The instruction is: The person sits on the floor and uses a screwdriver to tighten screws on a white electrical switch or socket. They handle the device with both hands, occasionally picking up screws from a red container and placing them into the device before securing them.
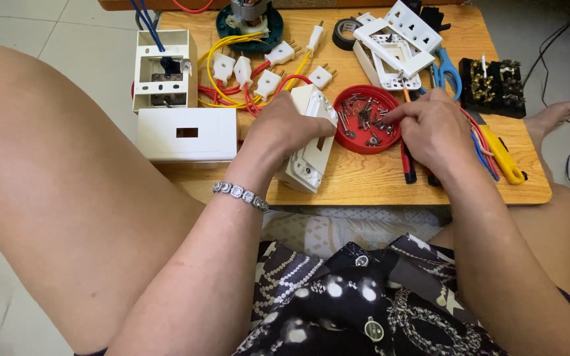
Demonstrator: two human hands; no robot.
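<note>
— What does the left hand point(285, 128) have?

— Its grip is clamped on a white switch box point(311, 142), which stands tilted on edge on the wooden tabletop point(377, 181), just beside the red dish. The fingers wrap over the box's top, so that part of it is hidden.

— And the right hand point(433, 128)?

— It reaches into the round red dish of screws point(364, 118). Thumb and forefinger are pinched together at the dish's right rim; whether a screw sits between them is too small to make out.

— What lies under that hand?

— A red-and-black screwdriver point(407, 165) and a yellow-handled tool point(504, 158) stick out from beneath it, with red and blue wires; their upper ends are covered by the hand.

— The rest of the tabletop?

— At the left, an open white box with blue wires point(163, 72), and a white cover plate with a small slot point(186, 134) in front of it. Several white plugs on yellow and red wires point(258, 72) lie in the middle. A stack of white socket plates point(397, 46) lies beyond the dish, blue-handled pliers point(446, 69) next to it, and a black block with brass terminals point(493, 82) at the far right. A green-based motor point(251, 20) is cut off by the top edge.
</note>
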